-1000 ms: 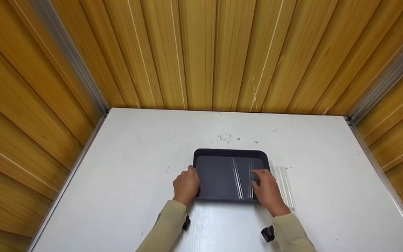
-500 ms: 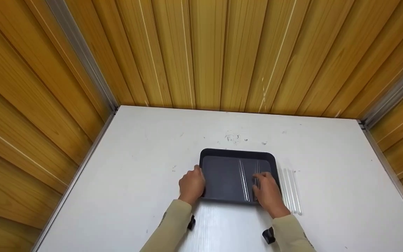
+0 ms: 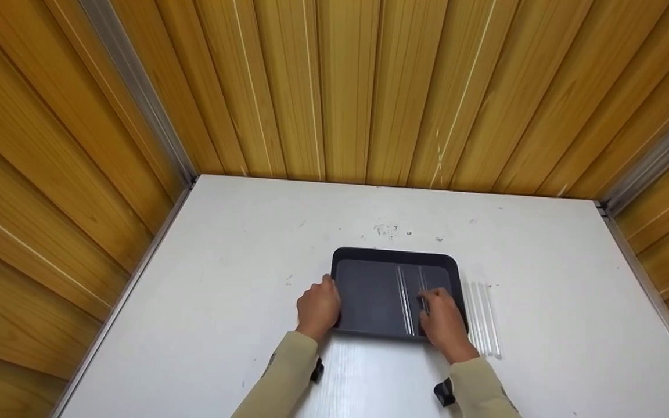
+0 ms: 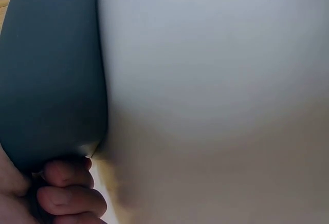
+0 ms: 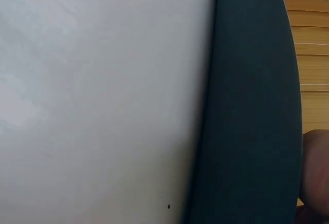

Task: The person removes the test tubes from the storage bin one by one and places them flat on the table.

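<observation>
A dark rectangular tray (image 3: 369,296) with raised sides lies on the white table. My left hand (image 3: 318,306) grips its left side; in the left wrist view, curled fingers (image 4: 69,190) wrap the tray's lower edge. Inside the tray's right half lies a clear thin rod (image 3: 404,299), slanted slightly. Just right of it, my right hand (image 3: 443,319) reaches over the near side and pinches a second clear rod (image 3: 422,278) between thumb and fingers. Part of that rod is hidden by the hand. The right wrist view shows mostly the tray's outer wall (image 5: 247,100).
Several more clear rods (image 3: 484,319) lie side by side on the table (image 3: 253,244), close to the tray's right side. Wood-patterned panels (image 3: 346,93) rise behind the table and on both sides.
The pinched rod has shifted slightly left within the tray, toward the other one, along with my right hand. My left hand keeps its grip. The head view has turned slightly.
</observation>
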A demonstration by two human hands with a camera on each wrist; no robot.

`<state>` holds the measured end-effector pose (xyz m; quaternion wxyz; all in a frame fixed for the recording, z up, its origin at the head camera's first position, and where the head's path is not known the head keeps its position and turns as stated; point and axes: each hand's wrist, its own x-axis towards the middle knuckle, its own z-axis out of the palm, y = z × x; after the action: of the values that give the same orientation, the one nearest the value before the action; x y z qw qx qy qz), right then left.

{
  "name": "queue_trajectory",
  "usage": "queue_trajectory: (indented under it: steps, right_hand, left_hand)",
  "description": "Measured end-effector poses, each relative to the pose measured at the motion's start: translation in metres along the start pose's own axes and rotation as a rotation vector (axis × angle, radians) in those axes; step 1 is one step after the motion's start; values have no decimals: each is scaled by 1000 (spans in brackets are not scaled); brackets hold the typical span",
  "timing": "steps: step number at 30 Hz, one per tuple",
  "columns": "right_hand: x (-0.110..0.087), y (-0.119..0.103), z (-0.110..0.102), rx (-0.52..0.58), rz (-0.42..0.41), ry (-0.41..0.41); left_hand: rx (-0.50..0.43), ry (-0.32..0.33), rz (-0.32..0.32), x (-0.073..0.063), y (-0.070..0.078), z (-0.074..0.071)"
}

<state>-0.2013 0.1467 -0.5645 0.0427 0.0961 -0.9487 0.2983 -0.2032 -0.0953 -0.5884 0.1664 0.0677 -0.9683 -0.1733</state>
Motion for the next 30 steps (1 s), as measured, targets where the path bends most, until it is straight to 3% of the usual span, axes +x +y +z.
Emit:
queue_trajectory:
  steps: [7, 16, 23, 30]
  right_hand:
    - [-1, 2, -2, 42, 16, 10]
    - [-2, -5, -8, 85, 41, -4]
    - [-3, -8, -11, 108, 46, 36]
    - [-8, -5, -15, 145, 62, 63]
  left_hand:
    - [-24, -56, -25, 0, 1, 0]
    - [0, -46, -8, 1, 1, 1]
    - [-23, -107, -30, 2, 0, 0]
    - [-25, -121, -38, 3, -3, 0]
